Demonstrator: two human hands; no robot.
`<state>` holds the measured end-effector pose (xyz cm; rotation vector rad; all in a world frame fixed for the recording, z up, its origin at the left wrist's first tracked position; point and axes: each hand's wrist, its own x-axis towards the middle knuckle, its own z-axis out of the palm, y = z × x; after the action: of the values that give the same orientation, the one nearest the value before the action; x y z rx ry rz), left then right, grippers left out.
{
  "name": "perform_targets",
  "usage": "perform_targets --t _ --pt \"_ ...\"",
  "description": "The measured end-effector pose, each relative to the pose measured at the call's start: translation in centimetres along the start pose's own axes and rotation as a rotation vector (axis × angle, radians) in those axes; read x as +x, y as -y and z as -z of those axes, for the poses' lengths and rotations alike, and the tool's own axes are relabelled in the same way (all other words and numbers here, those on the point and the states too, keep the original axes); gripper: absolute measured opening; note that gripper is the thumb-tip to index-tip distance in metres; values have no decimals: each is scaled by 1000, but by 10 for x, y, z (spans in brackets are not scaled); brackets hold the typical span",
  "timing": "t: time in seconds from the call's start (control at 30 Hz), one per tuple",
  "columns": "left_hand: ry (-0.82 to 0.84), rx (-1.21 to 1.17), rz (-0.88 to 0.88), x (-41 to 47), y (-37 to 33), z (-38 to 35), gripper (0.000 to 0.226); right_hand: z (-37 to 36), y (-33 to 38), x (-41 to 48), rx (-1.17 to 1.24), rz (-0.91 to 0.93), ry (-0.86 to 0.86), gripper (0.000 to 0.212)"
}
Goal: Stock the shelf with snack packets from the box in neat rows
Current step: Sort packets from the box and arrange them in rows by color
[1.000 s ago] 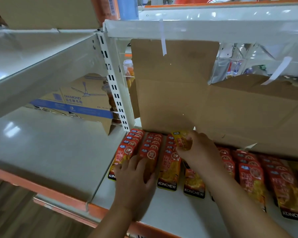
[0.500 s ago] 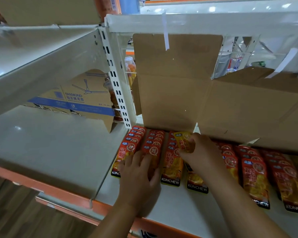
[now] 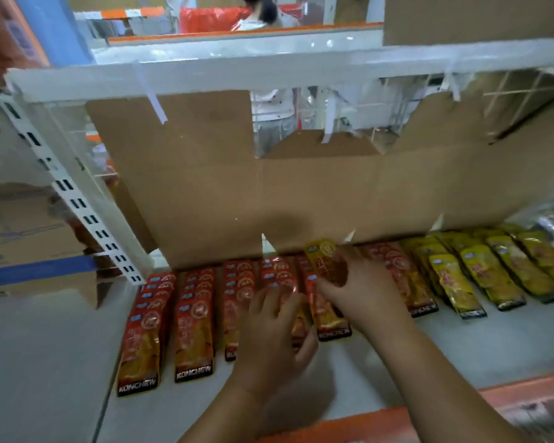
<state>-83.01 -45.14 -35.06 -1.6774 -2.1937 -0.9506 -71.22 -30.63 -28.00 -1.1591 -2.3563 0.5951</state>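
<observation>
Red KONCHEW snack packets (image 3: 194, 318) lie in overlapping rows on the white shelf (image 3: 461, 350), with rows of yellow packets (image 3: 490, 276) to their right. My right hand (image 3: 362, 292) grips one yellow-topped packet (image 3: 325, 260) above the middle rows, its top lifted toward the cardboard. My left hand (image 3: 275, 334) lies flat with spread fingers on the red row beside it, pressing the packets down. The opened cardboard box (image 3: 301, 193) stands behind the rows as a flattened wall.
A white slotted upright (image 3: 77, 203) divides this bay from the left one, where a cardboard carton with a blue stripe (image 3: 29, 251) sits. An orange shelf edge (image 3: 365, 420) runs along the front. The upper shelf (image 3: 269, 71) overhangs. A person stands in the far aisle.
The camera has swung right and closer, bringing the yellow rows into view. Both hands have shifted right along the rows; the right hand still grips the same packet.
</observation>
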Motion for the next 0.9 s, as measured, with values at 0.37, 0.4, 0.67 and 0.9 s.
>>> perform_targets --t 0.37,0.4,0.67,0.9 --pt "163 -147 -241 15 -154 -92 48 116 -167 -45 -66 -136 -111 37" --pt "172 -137 -222 19 -167 -101 49 123 -184 -45 -80 -147 -101 38" --pt "224 -25 -184 58 -231 -178 47 158 -308 -29 -119 -251 -116 54" --pt "186 57 -158 71 -244 -200 32 182 -384 7 -84 -295 -224 46"
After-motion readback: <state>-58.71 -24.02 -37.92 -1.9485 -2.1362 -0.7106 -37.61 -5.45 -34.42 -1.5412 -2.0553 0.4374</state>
